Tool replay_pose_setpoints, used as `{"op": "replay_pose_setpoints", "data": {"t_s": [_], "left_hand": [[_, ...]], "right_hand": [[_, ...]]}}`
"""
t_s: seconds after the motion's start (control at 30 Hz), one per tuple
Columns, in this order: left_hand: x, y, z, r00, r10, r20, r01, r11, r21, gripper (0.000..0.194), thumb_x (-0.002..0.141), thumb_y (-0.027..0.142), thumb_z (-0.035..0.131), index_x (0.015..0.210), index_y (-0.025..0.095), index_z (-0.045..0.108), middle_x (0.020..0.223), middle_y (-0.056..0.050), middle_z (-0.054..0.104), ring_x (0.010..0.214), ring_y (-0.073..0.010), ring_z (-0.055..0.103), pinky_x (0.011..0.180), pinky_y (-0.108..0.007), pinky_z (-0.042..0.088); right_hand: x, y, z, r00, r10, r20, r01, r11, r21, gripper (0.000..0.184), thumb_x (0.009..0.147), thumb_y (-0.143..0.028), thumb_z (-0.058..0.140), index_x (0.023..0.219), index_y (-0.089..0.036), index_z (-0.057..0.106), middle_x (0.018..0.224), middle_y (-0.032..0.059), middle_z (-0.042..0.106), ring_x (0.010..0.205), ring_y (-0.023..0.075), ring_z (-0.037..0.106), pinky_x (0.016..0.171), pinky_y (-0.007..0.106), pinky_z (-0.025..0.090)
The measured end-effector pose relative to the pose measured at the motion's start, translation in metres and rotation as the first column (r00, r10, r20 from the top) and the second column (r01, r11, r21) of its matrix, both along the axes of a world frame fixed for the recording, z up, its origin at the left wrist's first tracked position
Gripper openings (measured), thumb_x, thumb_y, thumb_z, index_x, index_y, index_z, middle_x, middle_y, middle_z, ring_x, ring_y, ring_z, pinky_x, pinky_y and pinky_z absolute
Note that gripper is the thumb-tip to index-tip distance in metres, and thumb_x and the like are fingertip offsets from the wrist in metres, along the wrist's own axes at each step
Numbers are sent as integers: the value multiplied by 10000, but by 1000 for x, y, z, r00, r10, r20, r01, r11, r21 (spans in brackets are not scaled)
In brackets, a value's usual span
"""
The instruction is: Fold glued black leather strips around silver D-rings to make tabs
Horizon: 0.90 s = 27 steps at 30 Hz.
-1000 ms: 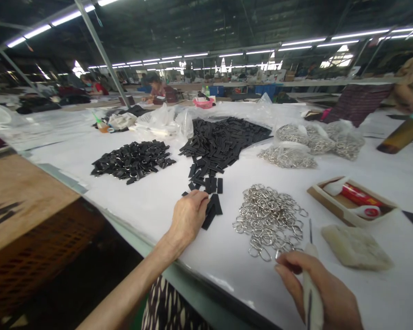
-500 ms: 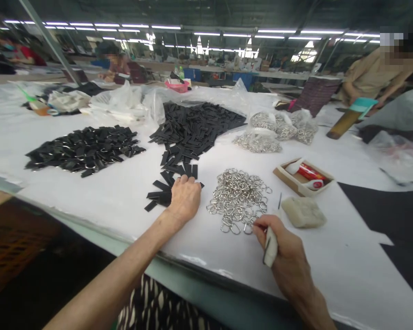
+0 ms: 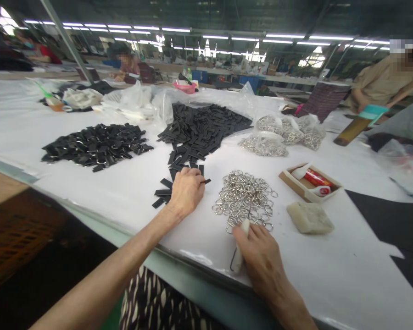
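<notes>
My left hand (image 3: 186, 189) rests curled on a few loose black strips (image 3: 163, 192) at the near end of a big heap of black strips (image 3: 203, 128); one strip pokes out from under its fingers. My right hand (image 3: 258, 254) grips a white-handled tool (image 3: 240, 250) whose thin metal tip points into the pile of silver metal rings (image 3: 245, 199). The two hands lie close together near the front edge of the white table (image 3: 106, 192).
A pile of black strips fitted with rings (image 3: 96, 146) lies at left. Bags of rings (image 3: 282, 133), a tray with glue tubes (image 3: 309, 181) and a pale block (image 3: 309, 217) sit at right. Dark sheets (image 3: 392, 224) cover the right side. Other people work at the far tables.
My right hand has slid left toward the ring pile and turned the tool's tip into it. My left hand stays on the loose strips. The view has swung slightly.
</notes>
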State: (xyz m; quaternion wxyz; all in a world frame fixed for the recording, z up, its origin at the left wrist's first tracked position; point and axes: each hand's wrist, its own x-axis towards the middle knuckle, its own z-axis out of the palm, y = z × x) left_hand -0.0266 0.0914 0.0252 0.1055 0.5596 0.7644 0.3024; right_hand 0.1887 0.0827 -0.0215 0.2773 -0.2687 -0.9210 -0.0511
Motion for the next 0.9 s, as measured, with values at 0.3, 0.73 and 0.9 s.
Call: {"op": "replay_pose_setpoints", "data": {"t_s": [0.3, 0.73, 0.9], "left_hand": [[11, -28, 1, 569, 3, 822, 23, 1000, -20, 200, 709, 309, 628, 730, 112, 655, 686, -93, 692, 586, -161, 625, 563, -304, 534], [38, -49, -8, 91, -26, 995, -11, 1000, 27, 163, 685, 264, 689, 732, 116, 637, 619, -37, 628, 565, -111, 579, 550, -223, 481], [56, -57, -12, 32, -30, 999, 0, 1000, 30, 246, 705, 324, 704, 800, 101, 663, 664, -28, 607, 607, -99, 545, 609, -219, 448]], "right_hand": [[9, 7, -15, 998, 16, 68, -24, 993, 118, 271, 836, -16, 405, 940, -162, 608, 708, 71, 606, 650, 202, 544, 604, 281, 397], [18, 4, 14, 883, -207, -421, 30, 920, -390, 104, 863, -280, 535, 920, -210, 586, 818, 31, 668, 689, 167, 640, 598, 248, 492], [-6, -3, 40, 784, -234, -575, -150, 827, -542, 62, 842, -241, 581, 878, -218, 536, 797, 3, 663, 746, 149, 648, 647, 239, 503]]}}
